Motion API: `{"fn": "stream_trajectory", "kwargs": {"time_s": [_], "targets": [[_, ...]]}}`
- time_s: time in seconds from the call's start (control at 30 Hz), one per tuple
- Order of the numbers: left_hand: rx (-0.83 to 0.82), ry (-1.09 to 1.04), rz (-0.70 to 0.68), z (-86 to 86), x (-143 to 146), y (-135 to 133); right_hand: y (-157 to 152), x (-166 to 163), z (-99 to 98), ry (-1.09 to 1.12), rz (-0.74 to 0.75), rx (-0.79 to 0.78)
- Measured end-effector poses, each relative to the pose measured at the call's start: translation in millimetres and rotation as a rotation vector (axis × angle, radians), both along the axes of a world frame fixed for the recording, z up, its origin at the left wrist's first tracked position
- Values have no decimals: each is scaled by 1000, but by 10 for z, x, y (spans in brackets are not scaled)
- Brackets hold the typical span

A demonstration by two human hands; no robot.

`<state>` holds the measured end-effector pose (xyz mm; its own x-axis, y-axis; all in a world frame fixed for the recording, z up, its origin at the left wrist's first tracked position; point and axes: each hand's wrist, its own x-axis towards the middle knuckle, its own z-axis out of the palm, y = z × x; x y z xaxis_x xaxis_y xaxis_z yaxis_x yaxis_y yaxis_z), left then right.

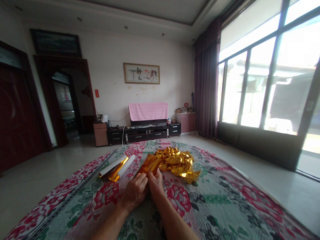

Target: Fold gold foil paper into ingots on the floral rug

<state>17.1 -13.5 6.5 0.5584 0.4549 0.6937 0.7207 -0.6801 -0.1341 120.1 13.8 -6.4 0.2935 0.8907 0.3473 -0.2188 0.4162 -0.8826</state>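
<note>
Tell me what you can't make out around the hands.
Head view: near end of gold foil strip, covered by left hand and right hand.
Head view: foil pile, pieces overlap, too small to count.
Head view: sheet stack, lower sheets hidden under the top one.

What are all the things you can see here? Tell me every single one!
cloth: one, green with red flowers, under everything
gold sheet: one, shiny gold, mid-cloth, pinched at its near end
gold pile: one heap, gold, on the cloth, right of the sheet
paper stack: one, gold and white, on the cloth, left
pink cover: one, pink, at the far wall
cabinet: one, black, under the pink cover
picture: one, framed, on the wall
curtain: one, purple, beside the window
left hand: one, pinching the gold sheet
right hand: one, pinching the gold sheet
</note>
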Motion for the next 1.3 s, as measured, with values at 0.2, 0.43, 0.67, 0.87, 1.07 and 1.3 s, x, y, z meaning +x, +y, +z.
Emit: {"fn": "stream_trajectory", "kwargs": {"time_s": [0.2,0.43,0.67,0.87,1.07,1.3], "targets": [[-92,-127,61,14,-41,-8,-43,-11,24,-104,-23,51],[-196,-403,341,-58,-106,94,-135,-45,35,-343,-64,124],[-393,-939,467,38,-301,44,-271,-59,138,-465,33,292],[-459,-977,200,-48,-489,115,-282,-27,133,-602,-47,395],[-457,-926,233,-85,-437,117,-158,19,17,-606,-248,308],[-397,-809,231,-76,-385,101,-35,36,-72,-498,-338,233]]}}
